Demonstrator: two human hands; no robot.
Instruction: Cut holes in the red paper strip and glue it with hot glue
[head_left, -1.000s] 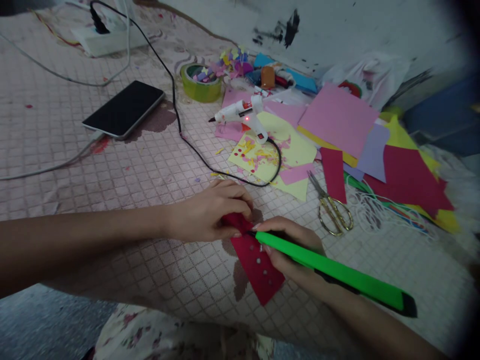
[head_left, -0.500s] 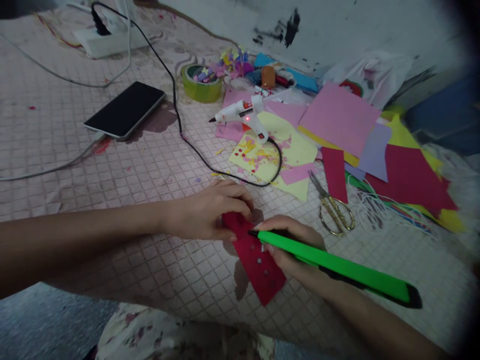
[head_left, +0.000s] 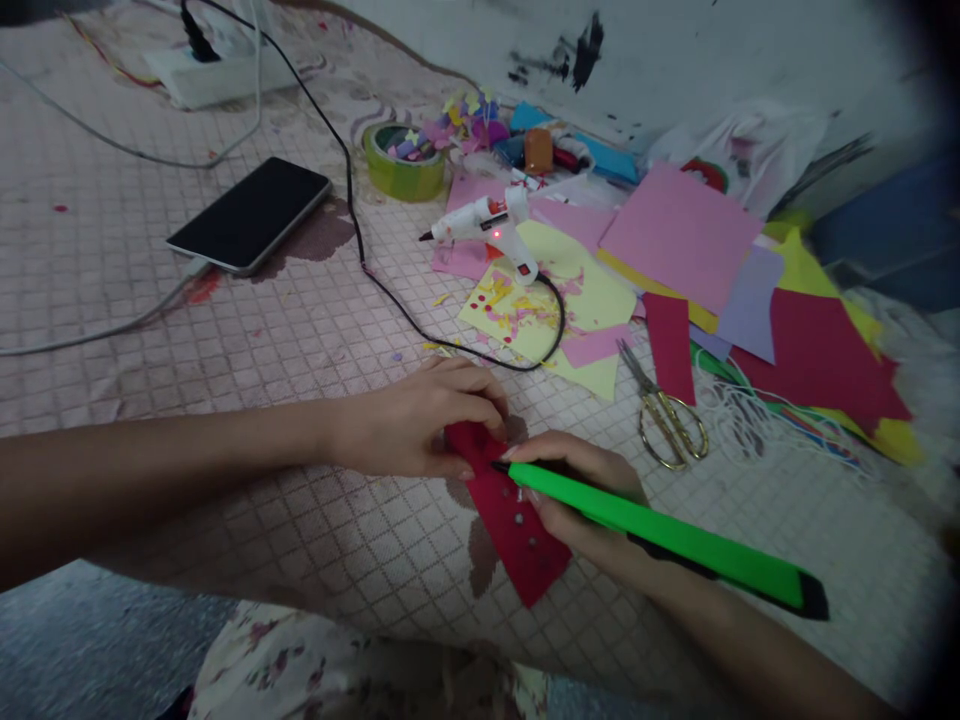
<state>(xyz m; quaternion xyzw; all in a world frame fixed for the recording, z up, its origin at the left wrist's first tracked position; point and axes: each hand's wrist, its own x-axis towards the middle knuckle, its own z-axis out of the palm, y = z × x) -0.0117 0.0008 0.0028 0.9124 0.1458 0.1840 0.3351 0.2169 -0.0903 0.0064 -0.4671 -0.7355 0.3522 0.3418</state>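
Left hand pinning red strip, fingers pressing its far end. Right fingers gripping green-bodied pen, black tip meeting strip.

Hands hold red strip and green tool.

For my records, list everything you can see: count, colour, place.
Dotted strip: one, red, front centre.
Slim tool: one, green and black, over strip.
Glue gun: one, white, centre.
Phone: one, black, left.
Tape roll: one, yellowish, back centre.
Small items: many, mixed colours, beside tape.
Scissors: one pair, gold, right.
Papers: several, mixed colours, right.
String: one tangle, white, right.
Plastic bag: one, whitish, right.
Power strip: one, white, far left.
Cords: several, black, white, left.
Tablecloth: one, pale, underneath.
Left hand: one, bare, holding strip.
Right hand: one, bare, holding tool.
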